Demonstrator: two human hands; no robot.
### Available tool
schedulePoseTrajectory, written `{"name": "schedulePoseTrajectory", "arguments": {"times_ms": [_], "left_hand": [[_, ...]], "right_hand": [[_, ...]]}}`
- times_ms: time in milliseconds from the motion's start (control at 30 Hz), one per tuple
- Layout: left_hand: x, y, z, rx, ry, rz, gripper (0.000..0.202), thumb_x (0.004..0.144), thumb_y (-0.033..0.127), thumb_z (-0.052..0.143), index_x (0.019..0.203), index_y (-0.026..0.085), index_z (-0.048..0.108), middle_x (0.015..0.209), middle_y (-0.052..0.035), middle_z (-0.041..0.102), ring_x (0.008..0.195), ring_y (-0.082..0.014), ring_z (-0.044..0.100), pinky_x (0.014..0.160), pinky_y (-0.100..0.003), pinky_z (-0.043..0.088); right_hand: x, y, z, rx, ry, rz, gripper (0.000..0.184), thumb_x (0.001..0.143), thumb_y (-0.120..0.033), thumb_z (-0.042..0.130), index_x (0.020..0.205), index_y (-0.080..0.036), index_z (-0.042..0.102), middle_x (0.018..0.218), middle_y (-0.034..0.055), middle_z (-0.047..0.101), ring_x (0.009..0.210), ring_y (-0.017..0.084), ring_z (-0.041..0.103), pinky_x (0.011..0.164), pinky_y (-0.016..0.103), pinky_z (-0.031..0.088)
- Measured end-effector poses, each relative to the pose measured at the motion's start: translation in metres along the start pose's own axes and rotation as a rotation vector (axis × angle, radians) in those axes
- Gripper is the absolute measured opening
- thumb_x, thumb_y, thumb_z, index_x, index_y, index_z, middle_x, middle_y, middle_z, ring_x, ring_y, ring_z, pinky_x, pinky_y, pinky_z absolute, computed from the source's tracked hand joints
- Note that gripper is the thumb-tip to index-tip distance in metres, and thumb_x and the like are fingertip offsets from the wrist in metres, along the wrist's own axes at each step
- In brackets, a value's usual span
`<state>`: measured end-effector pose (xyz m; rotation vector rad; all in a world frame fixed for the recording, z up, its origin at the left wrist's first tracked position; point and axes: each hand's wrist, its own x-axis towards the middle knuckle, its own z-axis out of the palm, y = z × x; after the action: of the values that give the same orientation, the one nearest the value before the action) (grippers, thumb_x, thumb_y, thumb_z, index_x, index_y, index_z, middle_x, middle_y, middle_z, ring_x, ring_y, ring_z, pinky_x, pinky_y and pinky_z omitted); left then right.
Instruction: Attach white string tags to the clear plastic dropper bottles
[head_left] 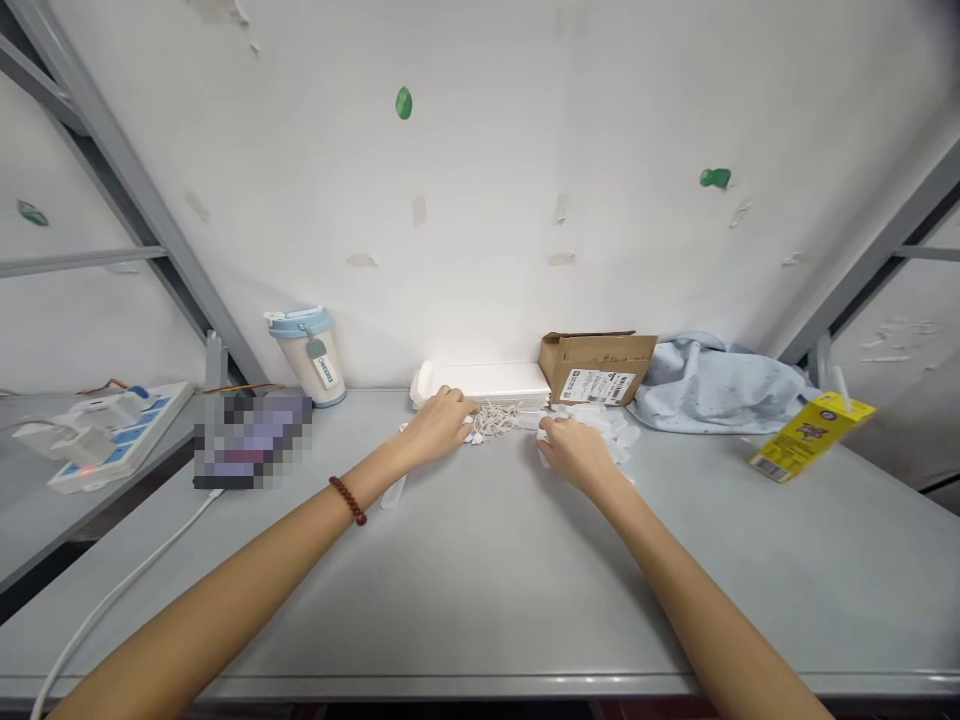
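A small heap of thin white cords (496, 420) lies on the grey table between my hands. My left hand (441, 425) is at its left edge, the fingers bent and closed together; small white bits show at the fingertips, too small to name. Over on the right, my right hand (576, 450) has its fingers curled in at the near edge of a pile of clear plastic pieces (621, 428). What those fingers hold, if anything, is hidden. Another clear plastic piece (393, 492) lies beneath my left wrist. Behind the cords is a stack of flat white pieces (495, 382).
An open cardboard box (600, 372) and a pale blue cloth (712, 385) stand along the wall. At right is a yellow drink carton (810, 437) with a straw. To the left are a tumbler (311, 360), a blurred phone (255, 440) on a white cable (135, 575), and a power strip (127, 445).
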<state>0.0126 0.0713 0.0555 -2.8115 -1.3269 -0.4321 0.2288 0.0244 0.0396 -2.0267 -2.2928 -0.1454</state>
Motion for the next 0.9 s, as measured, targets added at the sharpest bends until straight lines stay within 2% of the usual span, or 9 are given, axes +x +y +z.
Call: {"name": "schedulePoseTrajectory", "arguments": {"times_ms": [167,333,433,567,667,767,833,900], "left_hand": [[0.028,-0.007,0.016,0.035,0.007,0.084,0.025,0.076,0.002,0.048,0.089,0.015,0.066,0.091,-0.0115,0.059,0.095,-0.0253,0.048,0.079,-0.036,0.040],[0.035,-0.014,0.015,-0.057,0.055,0.093,0.014,0.077,0.011,0.054,0.076,0.018,0.066,0.087,-0.0087,0.060,0.094,-0.0241,0.048,0.079,-0.035,0.041],[0.032,-0.015,0.009,-0.155,0.146,0.007,0.012,0.079,0.015,0.054,0.078,0.018,0.065,0.088,-0.0075,0.062,0.094,-0.0236,0.050,0.080,-0.035,0.043],[0.024,-0.010,-0.002,-0.302,0.290,-0.147,0.013,0.079,0.020,0.051,0.081,0.018,0.063,0.090,-0.0056,0.065,0.091,-0.0210,0.055,0.078,-0.034,0.045],[0.013,-0.002,-0.009,-0.411,0.343,-0.232,0.015,0.080,0.026,0.052,0.082,0.017,0.063,0.089,-0.0064,0.066,0.087,-0.0200,0.059,0.075,-0.032,0.046],[-0.003,0.009,-0.012,-0.607,0.294,-0.310,0.025,0.078,0.034,0.057,0.094,0.015,0.062,0.078,-0.0046,0.068,0.068,-0.0162,0.061,0.064,-0.029,0.048],[-0.015,0.017,-0.011,-1.003,0.198,-0.433,0.034,0.072,0.034,0.065,0.099,0.015,0.061,0.075,-0.0029,0.068,0.066,-0.0148,0.061,0.066,-0.029,0.047],[-0.025,0.022,-0.007,-1.275,0.134,-0.480,0.032,0.068,0.032,0.071,0.094,0.015,0.063,0.073,-0.0018,0.066,0.068,-0.0137,0.061,0.071,-0.029,0.047]], "right_hand": [[0.000,-0.002,0.002,-0.019,-0.005,0.018,0.020,0.083,-0.023,0.054,0.094,-0.008,0.062,0.086,0.0183,0.068,0.085,0.030,0.065,0.061,0.030,0.042],[0.000,-0.006,0.004,0.033,-0.015,0.016,0.015,0.080,-0.020,0.056,0.088,-0.009,0.064,0.087,0.0175,0.068,0.084,0.027,0.065,0.062,0.028,0.041],[-0.002,-0.008,0.001,0.089,0.013,0.008,0.013,0.082,-0.019,0.054,0.086,-0.012,0.064,0.088,0.0142,0.068,0.085,0.025,0.064,0.062,0.027,0.041],[-0.005,-0.014,-0.004,0.173,0.083,-0.029,0.020,0.086,-0.026,0.052,0.101,-0.015,0.061,0.100,0.0091,0.065,0.090,0.020,0.062,0.066,0.026,0.041],[-0.007,-0.020,-0.002,0.286,0.166,-0.074,0.022,0.087,-0.027,0.053,0.105,-0.017,0.059,0.103,0.0070,0.064,0.082,0.017,0.062,0.065,0.025,0.042],[-0.009,-0.025,0.006,0.437,0.274,-0.146,0.017,0.085,-0.024,0.057,0.099,-0.016,0.059,0.097,0.0065,0.064,0.069,0.015,0.060,0.062,0.026,0.041],[-0.010,-0.029,0.011,0.516,0.331,-0.207,0.015,0.083,-0.024,0.059,0.096,-0.017,0.059,0.093,0.0057,0.064,0.065,0.014,0.058,0.061,0.026,0.042],[-0.012,-0.034,0.015,0.579,0.360,-0.253,0.014,0.082,-0.024,0.060,0.094,-0.018,0.059,0.090,0.0046,0.065,0.060,0.013,0.056,0.059,0.026,0.042]]}}
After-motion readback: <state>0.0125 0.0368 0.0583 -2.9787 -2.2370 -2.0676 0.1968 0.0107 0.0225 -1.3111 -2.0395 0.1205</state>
